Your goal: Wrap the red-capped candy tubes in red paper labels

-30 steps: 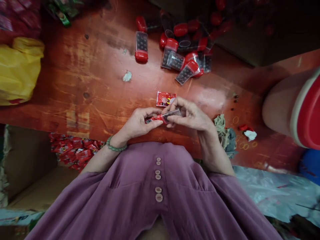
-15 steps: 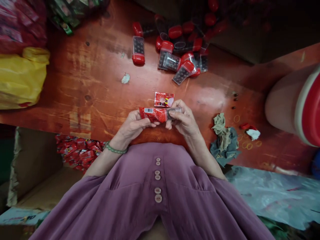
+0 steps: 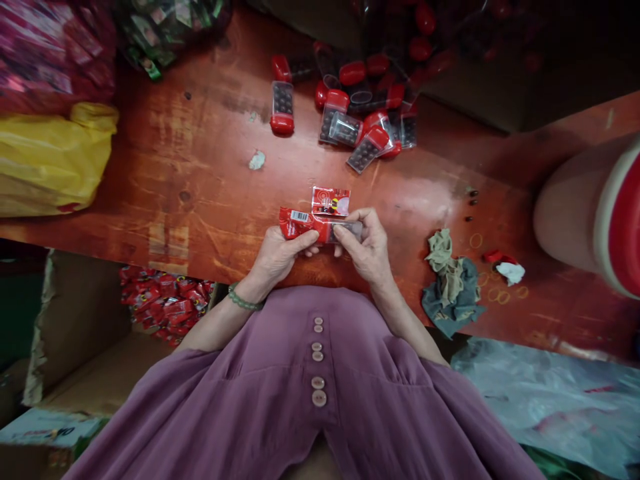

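Head view: both hands meet just above the near edge of the counter (image 3: pixel 165 193), closed on one small item between them. The left hand (image 3: pixel 277 257) has its grip shut on a red wrapper (image 3: pixel 300 225), thumb on top, the wrapper's barcode end sticking out past the fingers. The right hand (image 3: pixel 367 250) has its grip shut on a clear tube (image 3: pixel 347 230), whose near end sits inside the wrapper's open mouth; thumb and forefinger pinch the tube's free end. Just beyond the grip, touching or almost touching the wrapper, a second red pack (image 3: pixel 331 201) lies flat on the counter. Farther beyond, well apart from the hands, a heap of red-capped tubes (image 3: pixel 365 127) filled with dark beads lies jumbled, with one tube (image 3: pixel 282 107) on its own to the left of the heap. To the right of the grip lies a crumpled cloth (image 3: pixel 450 280), with rubber bands (image 3: pixel 495 293) past it. To the left, well apart, sits a yellow bag (image 3: pixel 55 163). Below the counter's edge on the left, a box holds red packs (image 3: pixel 165 303).
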Available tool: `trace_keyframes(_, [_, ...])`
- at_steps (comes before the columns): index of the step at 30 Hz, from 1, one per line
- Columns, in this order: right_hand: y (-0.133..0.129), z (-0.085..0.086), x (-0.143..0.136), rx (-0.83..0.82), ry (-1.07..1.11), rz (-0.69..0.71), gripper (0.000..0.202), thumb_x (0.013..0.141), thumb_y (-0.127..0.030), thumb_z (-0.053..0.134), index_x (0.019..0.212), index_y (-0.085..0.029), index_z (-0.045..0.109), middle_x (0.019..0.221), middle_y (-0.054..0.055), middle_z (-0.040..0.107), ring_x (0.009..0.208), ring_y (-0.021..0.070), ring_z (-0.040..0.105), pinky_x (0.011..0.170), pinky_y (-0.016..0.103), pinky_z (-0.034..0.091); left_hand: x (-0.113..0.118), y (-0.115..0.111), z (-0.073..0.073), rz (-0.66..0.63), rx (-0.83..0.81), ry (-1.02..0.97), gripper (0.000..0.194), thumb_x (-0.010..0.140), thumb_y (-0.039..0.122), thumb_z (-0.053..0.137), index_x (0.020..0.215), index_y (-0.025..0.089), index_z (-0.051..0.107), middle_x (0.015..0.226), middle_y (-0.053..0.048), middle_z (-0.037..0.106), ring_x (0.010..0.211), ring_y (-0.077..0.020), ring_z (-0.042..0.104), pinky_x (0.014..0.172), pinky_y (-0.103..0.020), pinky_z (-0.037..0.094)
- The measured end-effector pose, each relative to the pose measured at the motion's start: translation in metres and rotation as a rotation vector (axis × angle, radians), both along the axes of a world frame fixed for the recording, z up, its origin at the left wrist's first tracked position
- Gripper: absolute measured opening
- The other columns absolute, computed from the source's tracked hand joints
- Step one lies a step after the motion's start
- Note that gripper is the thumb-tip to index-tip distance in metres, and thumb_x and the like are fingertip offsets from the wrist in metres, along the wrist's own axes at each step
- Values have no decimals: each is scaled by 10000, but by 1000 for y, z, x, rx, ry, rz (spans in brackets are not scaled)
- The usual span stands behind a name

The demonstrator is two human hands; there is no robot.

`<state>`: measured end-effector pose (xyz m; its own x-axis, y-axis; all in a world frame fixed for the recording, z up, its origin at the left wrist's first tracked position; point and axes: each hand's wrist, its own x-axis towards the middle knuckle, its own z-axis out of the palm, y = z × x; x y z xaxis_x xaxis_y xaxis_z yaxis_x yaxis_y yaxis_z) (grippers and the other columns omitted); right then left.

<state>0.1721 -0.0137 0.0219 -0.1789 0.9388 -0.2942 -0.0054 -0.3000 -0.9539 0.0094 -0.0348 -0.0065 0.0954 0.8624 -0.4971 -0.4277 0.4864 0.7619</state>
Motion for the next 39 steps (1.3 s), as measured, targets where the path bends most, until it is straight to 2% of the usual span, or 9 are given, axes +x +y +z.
trace_keyframes(4, [2, -1, 5, -29, 46, 69, 388, 794, -441, 753, 885, -255, 425, 629, -100, 595, 481, 75, 572, 483, 204, 488, -1, 4, 1, -13, -1, 14, 417, 587, 526, 870, 670, 157, 694, 562, -4, 679, 461, -94, 571, 464, -214, 475])
trace_keyframes(9, [7, 7, 14, -35, 47, 259, 402, 782, -350, 780, 1121, -257, 585, 835, -51, 671, 589, 83, 623, 566, 243, 576, -3, 4, 1, -55, 59, 64, 346, 636, 497, 855, 695, 180, 729, 575, 3, 690, 484, -100, 590, 490, -213, 482])
trace_keyframes(17, [2, -6, 6, -7, 3, 205, 373, 852, -405, 703, 1202, -288, 651, 661, -60, 613, 441, 63, 507, 411, 202, 485, -2, 10, 7, -20, -39, -118, 340, 612, 478, 875, 666, 176, 731, 615, -2, 699, 522, -92, 591, 532, -219, 483])
trace_keyframes(20, [-2, -8, 6, 101, -121, 186, 387, 891, -393, 653, 1265, -297, 627, 759, -33, 670, 464, 75, 542, 459, 234, 542, -1, 11, 7, 2, -91, -133, 359, 557, 463, 905, 668, 166, 735, 617, -3, 705, 517, -84, 594, 541, -211, 494])
trace_keyframes(23, [-7, -13, 6, 355, -297, 196, 378, 914, -347, 621, 1285, -273, 624, 1062, 35, 734, 753, 151, 710, 731, 329, 636, 2, 10, 5, 17, -106, -126, 379, 525, 453, 918, 674, 157, 735, 619, -5, 706, 522, -84, 604, 548, -207, 507])
trace_keyframes(25, [-10, -18, 4, 538, -408, 159, 392, 926, -315, 602, 1313, -250, 608, 1192, 69, 715, 985, 202, 719, 905, 371, 608, 5, 10, 3, 30, -95, -120, 382, 534, 447, 916, 711, 159, 739, 627, 1, 706, 529, -85, 609, 556, -209, 514])
trace_keyframes(28, [-13, -26, -2, 651, -497, 76, 422, 951, -314, 562, 1366, -234, 558, 1232, 92, 701, 1084, 214, 698, 963, 369, 582, 8, 9, -1, 51, -78, -99, 383, 563, 463, 900, 718, 154, 734, 615, 6, 694, 518, -78, 591, 549, -210, 503])
trace_keyframes(32, [-9, -24, -6, 563, -466, 125, 420, 963, -364, 547, 1361, -232, 545, 1206, 78, 706, 1007, 188, 714, 906, 343, 598, 7, 11, -3, 67, -34, -86, 341, 622, 456, 874, 739, 163, 744, 657, 1, 709, 545, -82, 594, 563, -215, 494])
trace_keyframes(39, [-2, -19, -5, 462, -389, 234, 450, 942, -406, 577, 1348, -214, 547, 1200, 72, 714, 997, 183, 712, 923, 336, 584, 2, 10, 1, 164, 40, -98, 238, 628, 338, 881, 781, 204, 757, 826, -4, 758, 772, -154, 684, 844, -306, 548])
